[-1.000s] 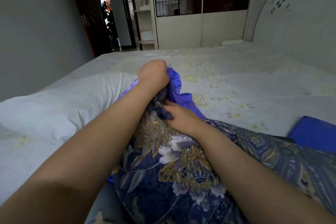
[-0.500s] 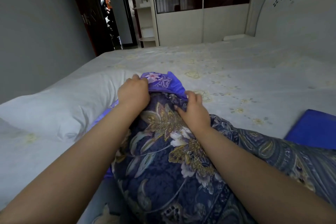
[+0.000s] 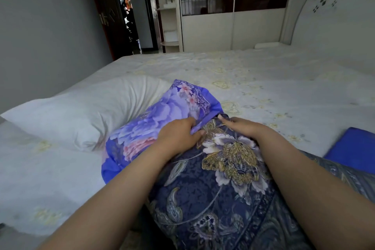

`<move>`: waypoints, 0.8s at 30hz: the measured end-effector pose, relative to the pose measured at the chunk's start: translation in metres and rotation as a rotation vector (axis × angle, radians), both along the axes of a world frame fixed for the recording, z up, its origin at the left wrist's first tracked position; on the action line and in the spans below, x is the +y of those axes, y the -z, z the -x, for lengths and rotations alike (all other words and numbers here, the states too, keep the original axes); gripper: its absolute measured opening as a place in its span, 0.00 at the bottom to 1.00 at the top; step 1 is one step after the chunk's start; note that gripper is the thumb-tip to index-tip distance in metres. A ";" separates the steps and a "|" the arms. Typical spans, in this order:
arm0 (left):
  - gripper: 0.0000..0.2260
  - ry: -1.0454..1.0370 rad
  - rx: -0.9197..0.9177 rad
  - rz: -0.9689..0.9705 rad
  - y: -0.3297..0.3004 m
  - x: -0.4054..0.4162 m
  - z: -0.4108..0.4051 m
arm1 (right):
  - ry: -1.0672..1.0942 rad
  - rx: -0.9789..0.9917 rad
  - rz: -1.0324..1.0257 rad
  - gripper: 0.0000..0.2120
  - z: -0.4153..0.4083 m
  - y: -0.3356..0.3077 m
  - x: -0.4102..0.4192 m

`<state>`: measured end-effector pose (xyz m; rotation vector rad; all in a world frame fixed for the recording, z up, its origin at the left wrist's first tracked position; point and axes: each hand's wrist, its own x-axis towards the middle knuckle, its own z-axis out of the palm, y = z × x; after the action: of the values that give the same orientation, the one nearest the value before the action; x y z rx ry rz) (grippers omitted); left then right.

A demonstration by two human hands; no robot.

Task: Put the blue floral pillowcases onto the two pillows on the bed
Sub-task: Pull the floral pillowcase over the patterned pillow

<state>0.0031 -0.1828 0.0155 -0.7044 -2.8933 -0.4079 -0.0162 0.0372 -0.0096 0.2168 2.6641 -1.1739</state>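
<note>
We take the step in hand to be the drawing of the first blue floral pillowcase [image 3: 162, 119] over a pillow; our left hand [image 3: 178, 136] has its fingers curled round the case's edge, pinching the cloth between thumb and fingers; our right hand [image 3: 241, 127] has its fingers bent onto the dark floral cloth [image 3: 223, 178] just beside that same edge, though whether it pinches a fold or only presses we cannot tell.

Taking the bare white pillow [image 3: 81, 115] as our mark: the pillowcase lies touching its near right side, bunched and puffed; the dark floral cloth lies to the right of the pillowcase and nearer us, spreading toward our lap; a flat plain blue piece [image 3: 353, 148] rests well to the right of the pillow on the bed [image 3: 263, 79], perhaps the second case, though we cannot say.

As to what is held within: the pillowcase looks filled toward its far end, yet whether the dark cloth is the covered pillow going into it is not plain; the white pillow has no case on it.

Next, we judge, the mouth of the case must be spread with both hands and worked along evenly, corners seated; the white pillow is yet to be done.
</note>
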 end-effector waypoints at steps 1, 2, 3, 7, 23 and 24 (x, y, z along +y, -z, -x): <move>0.17 0.067 -0.137 -0.097 -0.002 -0.003 0.002 | -0.078 -0.029 0.082 0.45 0.000 0.001 0.000; 0.19 0.125 -0.282 -0.217 -0.006 -0.007 0.004 | -0.152 -0.044 0.131 0.43 -0.005 -0.001 -0.003; 0.19 0.166 -0.397 -0.338 -0.009 -0.012 0.006 | -0.213 -0.046 0.158 0.40 -0.007 -0.001 -0.006; 0.01 0.191 -0.395 -0.440 -0.018 -0.022 0.015 | -0.153 0.138 0.092 0.17 -0.004 -0.011 -0.019; 0.23 0.088 -0.170 -0.661 -0.056 -0.011 0.040 | -0.207 0.661 -1.272 0.15 -0.011 -0.159 -0.108; 0.24 0.009 -0.139 -0.580 -0.049 -0.013 0.039 | -0.241 0.535 -1.207 0.16 -0.011 -0.136 -0.108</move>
<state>-0.0357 -0.1959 0.0641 -0.6005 -2.6638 -1.2682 -0.0050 -0.0710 0.1265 -0.2768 3.3385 0.6484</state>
